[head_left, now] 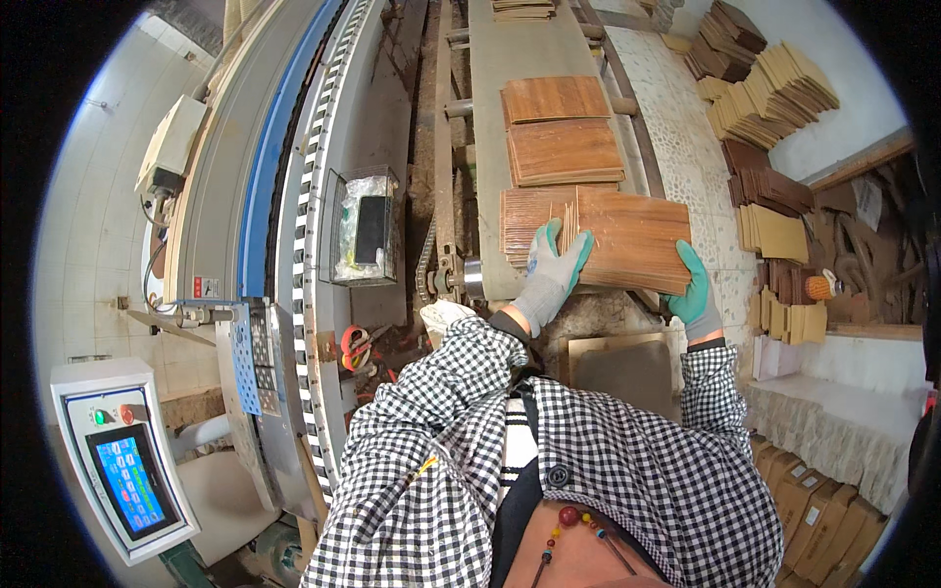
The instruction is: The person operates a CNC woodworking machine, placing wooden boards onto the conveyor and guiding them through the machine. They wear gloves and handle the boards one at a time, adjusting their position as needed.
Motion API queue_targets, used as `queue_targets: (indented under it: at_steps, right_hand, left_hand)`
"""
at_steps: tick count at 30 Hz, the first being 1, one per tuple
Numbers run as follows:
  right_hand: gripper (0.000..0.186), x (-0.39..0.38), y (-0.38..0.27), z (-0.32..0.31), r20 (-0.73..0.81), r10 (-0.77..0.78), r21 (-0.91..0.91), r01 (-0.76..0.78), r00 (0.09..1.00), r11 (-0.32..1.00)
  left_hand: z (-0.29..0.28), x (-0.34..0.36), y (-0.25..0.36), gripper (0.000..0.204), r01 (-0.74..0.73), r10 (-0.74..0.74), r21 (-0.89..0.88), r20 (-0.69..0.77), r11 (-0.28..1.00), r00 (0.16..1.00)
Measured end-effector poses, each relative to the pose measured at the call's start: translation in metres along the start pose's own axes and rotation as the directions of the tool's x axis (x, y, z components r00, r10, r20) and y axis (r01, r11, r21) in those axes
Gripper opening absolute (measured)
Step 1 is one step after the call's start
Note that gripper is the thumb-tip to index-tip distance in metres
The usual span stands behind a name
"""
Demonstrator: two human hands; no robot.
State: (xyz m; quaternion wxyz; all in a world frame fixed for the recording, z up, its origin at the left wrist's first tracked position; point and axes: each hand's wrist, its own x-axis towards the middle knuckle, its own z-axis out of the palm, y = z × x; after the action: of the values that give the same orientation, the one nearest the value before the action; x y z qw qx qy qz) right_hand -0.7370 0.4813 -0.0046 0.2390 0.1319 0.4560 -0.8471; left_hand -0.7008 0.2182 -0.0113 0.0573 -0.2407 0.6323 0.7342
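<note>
Both hands wear grey and green gloves at a stack of reddish-brown wood-grain planks at the near end of the conveyor belt. My left hand has its fingers at the stack's left part, where the boards' edges show, beside more planks lying under or behind it. My right hand grips the stack's right end, thumb along the side. Two further piles of similar planks lie farther up the belt, and a lighter pile is at its far end.
At left are a long machine with a blue rail, a control panel, a wire basket and red-handled scissors. Board stacks line the right wall, with cartons below. A grey plate lies below the belt.
</note>
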Motion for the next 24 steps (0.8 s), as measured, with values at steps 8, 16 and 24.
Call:
queue_targets:
  at_steps: [8,16,24]
  right_hand:
    - [0.056,0.004,-0.018,-0.006,0.056,-0.091,-0.01,0.092,0.994,0.996]
    - [0.054,-0.015,-0.025,0.011,0.562,-0.347,-0.518,0.646,0.751,0.561]
    - [0.049,-0.027,0.055,0.155,0.842,-0.011,-0.366,0.585,0.539,0.724]
  left_hand:
    - [0.013,-0.017,0.038,0.09,0.068,-0.059,-0.134,0.072,0.989,0.996]
    - [-0.07,-0.069,0.014,0.072,-0.24,0.27,-0.128,0.342,0.962,0.9]
    - [-0.183,-0.226,-0.006,0.063,-0.293,0.299,-0.141,0.022,0.946,0.954]
